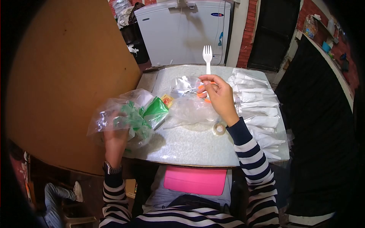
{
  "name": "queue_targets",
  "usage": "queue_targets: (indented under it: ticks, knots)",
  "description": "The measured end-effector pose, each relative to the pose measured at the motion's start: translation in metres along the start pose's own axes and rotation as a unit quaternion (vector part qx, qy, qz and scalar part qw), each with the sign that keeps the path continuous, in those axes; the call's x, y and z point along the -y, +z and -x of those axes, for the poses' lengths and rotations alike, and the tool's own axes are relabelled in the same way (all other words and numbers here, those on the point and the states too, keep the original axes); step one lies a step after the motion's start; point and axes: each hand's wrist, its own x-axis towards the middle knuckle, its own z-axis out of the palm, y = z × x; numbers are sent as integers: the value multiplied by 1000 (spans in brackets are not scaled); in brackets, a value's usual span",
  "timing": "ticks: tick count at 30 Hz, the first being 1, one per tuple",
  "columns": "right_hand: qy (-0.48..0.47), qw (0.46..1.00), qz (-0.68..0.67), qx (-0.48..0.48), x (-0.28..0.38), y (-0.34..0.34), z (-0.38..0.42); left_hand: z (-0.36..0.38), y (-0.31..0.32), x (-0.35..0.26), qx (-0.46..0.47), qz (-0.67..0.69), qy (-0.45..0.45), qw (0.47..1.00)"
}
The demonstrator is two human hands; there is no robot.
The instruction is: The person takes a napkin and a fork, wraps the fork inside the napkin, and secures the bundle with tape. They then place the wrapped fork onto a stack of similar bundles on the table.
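Note:
My right hand (217, 93) is closed around the lower handle of a white plastic fork (207, 57), which stands upright with its tines up. Orange-handled scissors (207, 100) lie behind and below those fingers, partly covered. On the left, my left hand (116, 133) is inside or behind a clear plastic bag (102, 117) with green parts; its fingers are blurred and hidden by the plastic. A green packet (156, 109) shows beside the bag, and a small yellow and red packet (166, 100) lies just past it.
Clear plastic bags (194, 110) lie mid-table, with a tape roll (219, 129) nearby. Several white wrapped bundles (262, 112) line the table's right side. A brown panel (72, 76) borders the left, a white chest freezer (182, 34) stands behind. A pink item (195, 180) rests on my lap.

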Motion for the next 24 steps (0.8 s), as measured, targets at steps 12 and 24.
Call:
queue_targets:
  ticks: [12,24]
  knots:
    - [-5,1000,7,-4,-6,0,-2,8,-15,-22,33,-11,-56,998]
    - [-11,1000,21,-12,-5,-1,-1,9,-93,-103,101,47,-87,990]
